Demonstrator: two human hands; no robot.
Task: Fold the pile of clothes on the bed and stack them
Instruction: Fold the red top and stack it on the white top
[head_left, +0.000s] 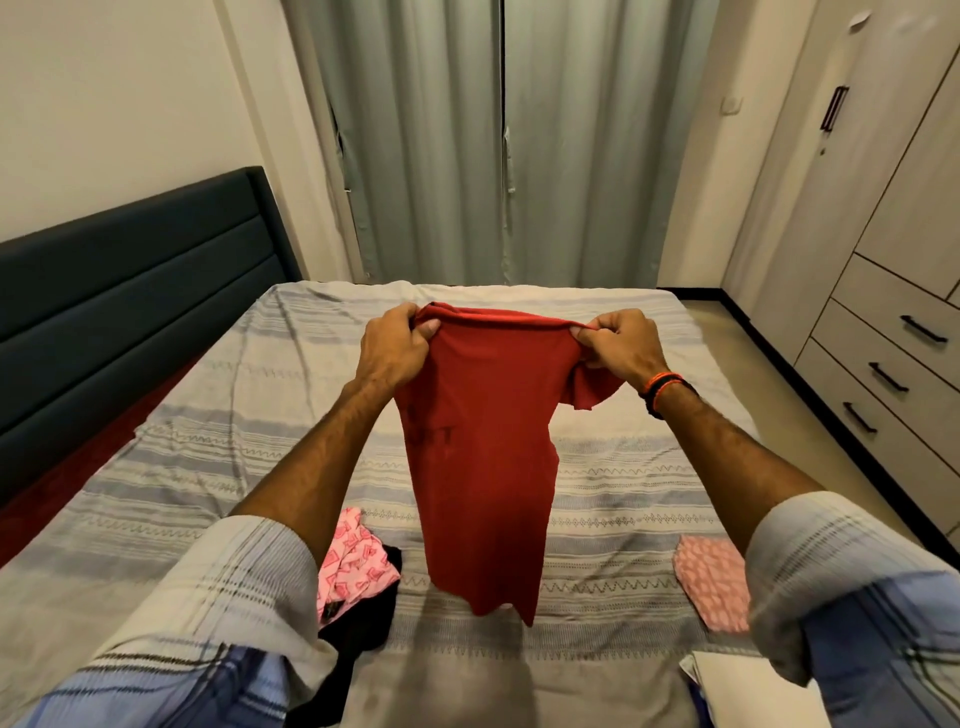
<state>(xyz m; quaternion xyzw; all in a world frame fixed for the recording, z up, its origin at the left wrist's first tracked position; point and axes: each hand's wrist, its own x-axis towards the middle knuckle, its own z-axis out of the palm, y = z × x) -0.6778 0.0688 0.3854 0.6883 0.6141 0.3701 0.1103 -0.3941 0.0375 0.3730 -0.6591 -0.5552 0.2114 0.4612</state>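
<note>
Red shirt (485, 457) held up in the air over the middle of the bed (218, 415), hanging lengthwise, lower end dangling just above the sheet toward the near edge. Left hand (397, 345) grips the top edge on one side, fingers (428, 328) curled round and pinching the fabric. Right hand (618, 343) grips the other side of the top edge, fingers clenched on the cloth too; one short sleeve droops below this hand. Black and orange bands (662, 389) on the right wrist. Both forearms are stretched forward, striped sleeves (852, 571) rolled up.

On the bed near the near edge, left of the hanging shirt: a crumpled pink patterned garment (356, 566) lying on top of a black garment (363, 623), unfolded pile. Right of the shirt, also by the near edge: a pink spotted cloth (714, 579) lying flat, looks folded. White item (748, 691) at the near right corner, partly hidden, cannot tell what it is.

Dark padded headboard (130, 280) along the bed's left edge, grey curtains (498, 140) past the far edge, drawer unit (883, 364) off the right edge.
</note>
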